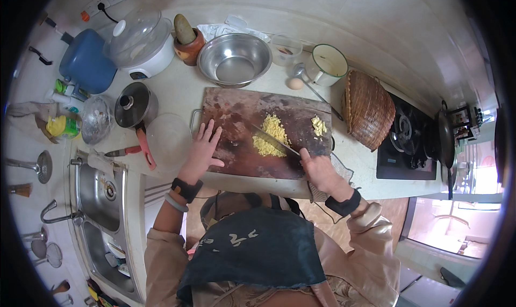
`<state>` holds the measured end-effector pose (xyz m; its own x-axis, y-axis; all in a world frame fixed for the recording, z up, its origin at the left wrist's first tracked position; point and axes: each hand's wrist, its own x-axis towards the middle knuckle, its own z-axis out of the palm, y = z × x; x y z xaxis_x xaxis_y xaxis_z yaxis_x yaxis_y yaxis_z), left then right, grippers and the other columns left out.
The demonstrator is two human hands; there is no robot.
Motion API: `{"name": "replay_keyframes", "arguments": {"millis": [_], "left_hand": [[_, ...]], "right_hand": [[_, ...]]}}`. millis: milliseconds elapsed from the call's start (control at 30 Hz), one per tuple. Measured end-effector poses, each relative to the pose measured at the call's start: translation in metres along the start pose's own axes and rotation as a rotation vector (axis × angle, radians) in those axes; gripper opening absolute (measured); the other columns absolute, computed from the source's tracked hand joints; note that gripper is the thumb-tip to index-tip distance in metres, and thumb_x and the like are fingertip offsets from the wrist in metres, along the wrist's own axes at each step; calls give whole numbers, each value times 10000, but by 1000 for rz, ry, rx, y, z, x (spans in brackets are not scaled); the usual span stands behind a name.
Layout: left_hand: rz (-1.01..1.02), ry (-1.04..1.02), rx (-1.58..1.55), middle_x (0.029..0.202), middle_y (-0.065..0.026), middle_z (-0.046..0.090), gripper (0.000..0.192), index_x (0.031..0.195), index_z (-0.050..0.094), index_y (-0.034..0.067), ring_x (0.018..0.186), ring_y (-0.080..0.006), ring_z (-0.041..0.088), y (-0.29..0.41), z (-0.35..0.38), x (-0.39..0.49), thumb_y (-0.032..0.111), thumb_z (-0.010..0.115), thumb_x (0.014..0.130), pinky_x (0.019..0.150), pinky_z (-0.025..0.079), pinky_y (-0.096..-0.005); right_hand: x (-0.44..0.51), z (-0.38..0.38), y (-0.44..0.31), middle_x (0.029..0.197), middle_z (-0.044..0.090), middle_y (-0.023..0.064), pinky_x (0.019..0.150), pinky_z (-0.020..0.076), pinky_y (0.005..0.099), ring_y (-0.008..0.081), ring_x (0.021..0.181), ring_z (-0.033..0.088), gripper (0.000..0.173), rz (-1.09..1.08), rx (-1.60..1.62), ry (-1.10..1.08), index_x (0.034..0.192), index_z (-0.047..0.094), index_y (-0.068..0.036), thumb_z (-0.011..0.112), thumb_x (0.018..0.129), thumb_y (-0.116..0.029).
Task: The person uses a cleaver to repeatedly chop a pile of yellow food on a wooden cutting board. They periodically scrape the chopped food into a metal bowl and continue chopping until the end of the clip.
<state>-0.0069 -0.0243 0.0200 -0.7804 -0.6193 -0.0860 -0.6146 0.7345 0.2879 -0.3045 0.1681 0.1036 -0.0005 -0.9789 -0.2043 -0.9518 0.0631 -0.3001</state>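
Observation:
My right hand (321, 173) grips the handle of a kitchen knife (278, 143) at the front right of a worn wooden cutting board (234, 141). The blade lies across a heap of finely chopped yellow food (269, 126), which could be ginger or garlic. A smaller pile of larger pale-yellow pieces (319, 126) sits near the board's right edge. With its fingers spread, my left hand (202, 147) rests at the left edge of the board, holding nothing.
Behind the board stand a steel bowl (209, 71), an egg (295, 84), a ladle (318, 91) and an enamel mug (322, 79). A wicker basket (367, 109) and gas stove (407, 158) are right. Left are a lidded saucepan (150, 105), a fruit knife (123, 151) and a sink (94, 190).

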Motion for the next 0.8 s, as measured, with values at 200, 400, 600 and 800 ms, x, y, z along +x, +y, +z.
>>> {"name": "replay_keyframes", "arguments": {"millis": [200,400,600,800], "left_hand": [[-35,17,75,1540,-219,247,1100,1456,346,65,1380,-415,320,3,9,0,369,859,531,1106,346,-430],[-89,7,34,1535,-226,256,1098,1460,346,92,1357,-426,357,5,11,2,318,866,520,1070,400,-424],[-94,19,-64,1556,-203,222,1094,1467,340,107,1382,-431,310,5,10,-1,250,867,520,1064,406,-436],[-88,45,-133,1578,-157,199,1082,1473,338,127,1397,-419,290,3,9,-2,217,863,531,1055,408,-446]], "right_hand": [[1,0,3,721,649,212,623,496,489,403,688,642,135,-42,-29,63,1016,442,-30,495,923,-113],[6,7,9,675,613,233,587,466,520,444,668,605,174,-49,55,107,1013,406,-35,534,932,-122],[5,9,11,693,630,233,641,493,512,437,706,630,152,-55,25,54,1003,408,-25,520,912,-74],[10,10,7,692,631,235,641,490,524,441,707,631,147,-7,59,120,976,407,-25,529,905,-66]]}}
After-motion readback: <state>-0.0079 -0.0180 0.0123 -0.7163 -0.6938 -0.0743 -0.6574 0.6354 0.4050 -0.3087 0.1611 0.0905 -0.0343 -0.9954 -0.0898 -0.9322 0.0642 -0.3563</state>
